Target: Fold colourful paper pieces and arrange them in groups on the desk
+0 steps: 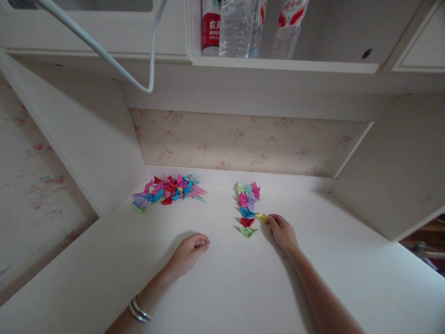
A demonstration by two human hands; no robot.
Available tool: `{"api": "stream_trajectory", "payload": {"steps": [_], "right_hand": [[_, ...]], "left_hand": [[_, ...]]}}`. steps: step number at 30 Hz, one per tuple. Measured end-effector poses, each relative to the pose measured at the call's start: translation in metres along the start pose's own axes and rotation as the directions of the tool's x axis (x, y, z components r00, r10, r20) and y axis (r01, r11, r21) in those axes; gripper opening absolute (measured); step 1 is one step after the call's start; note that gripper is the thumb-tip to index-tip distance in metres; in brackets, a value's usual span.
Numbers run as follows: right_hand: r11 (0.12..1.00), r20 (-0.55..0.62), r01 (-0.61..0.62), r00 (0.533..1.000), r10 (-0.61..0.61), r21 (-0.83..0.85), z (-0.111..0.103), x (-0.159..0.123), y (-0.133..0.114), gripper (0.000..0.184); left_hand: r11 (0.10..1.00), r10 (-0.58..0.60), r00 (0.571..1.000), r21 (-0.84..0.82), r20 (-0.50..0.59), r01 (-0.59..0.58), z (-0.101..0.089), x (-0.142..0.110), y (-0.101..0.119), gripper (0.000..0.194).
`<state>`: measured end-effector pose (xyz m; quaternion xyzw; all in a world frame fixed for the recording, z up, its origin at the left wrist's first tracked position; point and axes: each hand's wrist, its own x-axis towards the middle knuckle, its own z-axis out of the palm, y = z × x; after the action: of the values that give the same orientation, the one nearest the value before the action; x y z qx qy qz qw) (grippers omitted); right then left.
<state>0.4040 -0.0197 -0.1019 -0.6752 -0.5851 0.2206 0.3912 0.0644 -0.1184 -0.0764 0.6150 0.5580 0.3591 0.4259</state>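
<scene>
My right hand [283,234] pinches a yellow origami paper piece [262,217] by its right edge, at the right side of a column of folded paper. Touching or almost touching it is a blue origami piece [247,213]. A red piece [247,222] and a light green one [248,232] lie just below, while pink, purple, pale blue and green pieces [247,195] sit in pairs above. My left hand [190,253] rests near the white tabletop with its fingers curled in and nothing visible in them. Silver bangles [139,311] circle the left wrist.
At the back left lies a loose heap of colourful origami pieces [170,189], some with long points. Above the desk [215,297], a shelf [278,65] holds plastic bottles [236,28]. A white bent tube [104,58] hangs at upper left. Side panels [389,171] close in both sides.
</scene>
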Motion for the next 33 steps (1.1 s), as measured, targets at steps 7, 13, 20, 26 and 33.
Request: {"api": "stream_trajectory", "payload": {"steps": [7, 13, 20, 26, 33], "right_hand": [[0.998, 0.008, 0.01, 1.0, -0.01, -0.061, 0.001, 0.003, 0.003, 0.043], [0.998, 0.005, 0.01, 1.0, -0.01, -0.055, 0.002, 0.004, 0.006, 0.045], [1.0, -0.024, 0.011, 1.0, -0.011, 0.0, 0.003, 0.004, 0.009, 0.048], [0.985, -0.103, -0.031, 0.994, 0.049, 0.169, -0.002, -0.004, 0.001, 0.049], [0.99, -0.172, -0.051, 0.982, 0.074, 0.135, -0.009, -0.011, -0.008, 0.047]], "left_hand": [[1.0, -0.002, 1.0, 0.004, -0.008, 0.002, 0.0, 0.0, 0.0, 0.028], [1.0, -0.016, 1.0, -0.022, 0.001, 0.016, 0.001, 0.001, 0.0, 0.027], [1.0, -0.018, 1.0, 0.003, -0.006, 0.018, 0.0, 0.0, 0.002, 0.03], [1.0, -0.01, 1.0, 0.002, -0.02, 0.01, 0.0, -0.001, 0.003, 0.031], [1.0, -0.021, 1.0, -0.007, -0.021, 0.02, 0.0, -0.001, 0.004, 0.032]]}}
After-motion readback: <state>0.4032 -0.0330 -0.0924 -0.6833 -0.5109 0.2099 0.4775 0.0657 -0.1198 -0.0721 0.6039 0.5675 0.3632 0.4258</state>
